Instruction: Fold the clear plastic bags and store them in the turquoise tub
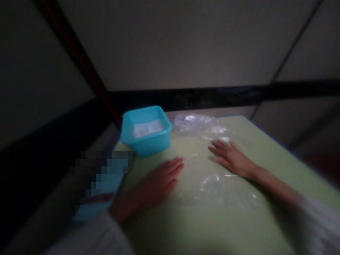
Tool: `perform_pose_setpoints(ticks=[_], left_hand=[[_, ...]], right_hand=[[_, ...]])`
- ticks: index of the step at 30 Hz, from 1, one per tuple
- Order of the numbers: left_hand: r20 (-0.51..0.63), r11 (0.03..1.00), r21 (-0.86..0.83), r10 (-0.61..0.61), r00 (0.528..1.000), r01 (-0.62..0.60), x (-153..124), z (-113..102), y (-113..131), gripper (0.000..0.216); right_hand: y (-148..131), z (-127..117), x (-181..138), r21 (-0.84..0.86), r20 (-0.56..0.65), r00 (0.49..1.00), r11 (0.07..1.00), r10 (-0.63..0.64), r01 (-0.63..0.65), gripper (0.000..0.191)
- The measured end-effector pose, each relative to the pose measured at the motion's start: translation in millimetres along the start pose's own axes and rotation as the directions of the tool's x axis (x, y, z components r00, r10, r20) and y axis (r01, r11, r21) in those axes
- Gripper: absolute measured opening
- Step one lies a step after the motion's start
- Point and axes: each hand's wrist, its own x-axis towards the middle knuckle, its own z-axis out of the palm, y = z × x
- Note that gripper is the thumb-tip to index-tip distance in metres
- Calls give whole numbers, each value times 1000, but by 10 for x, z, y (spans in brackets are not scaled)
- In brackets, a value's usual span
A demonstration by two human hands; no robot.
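From the head view, the person's left hand (162, 179) is held out over a pale green table (202, 230), its fingers extended close together, the thumb apart, nothing in its grasp; blur keeps me from telling whether it touches anything. The right hand (231, 157) is palm down, fingers a little spread, pinching nothing, over the clear plastic (212, 187); that plastic lies on the table between and beyond the hands, fairly smooth in the middle, wrinkled on the near side, bunched up at the far end; left of the bunched part, just beside it, stands a turquoise basin (154, 145), with something white and flat (147, 128) inside.
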Motion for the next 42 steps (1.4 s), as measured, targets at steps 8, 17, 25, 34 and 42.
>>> perform_pose_setpoints(ticks=[8,17,25,34,42], left_hand=[[-9,1000,5,0,1000,0,15,4,21,50],[-30,1000,-14,14,999,-14,5,7,19,50],[-66,1000,-4,2,998,-2,8,1,33,47],[-65,994,52,-89,994,93,11,3,49,51],[-55,998,29,-62,997,63,4,18,48,51]], right_hand=[[-5,-10,-2,114,-56,998,994,3,4,56],[-141,-145,-13,441,-247,967,896,61,56,37],[-161,-77,2,470,-351,935,853,-55,227,13],[-148,-279,-71,316,-121,941,886,-316,339,38],[-239,-193,-69,227,144,908,906,-394,357,75]])
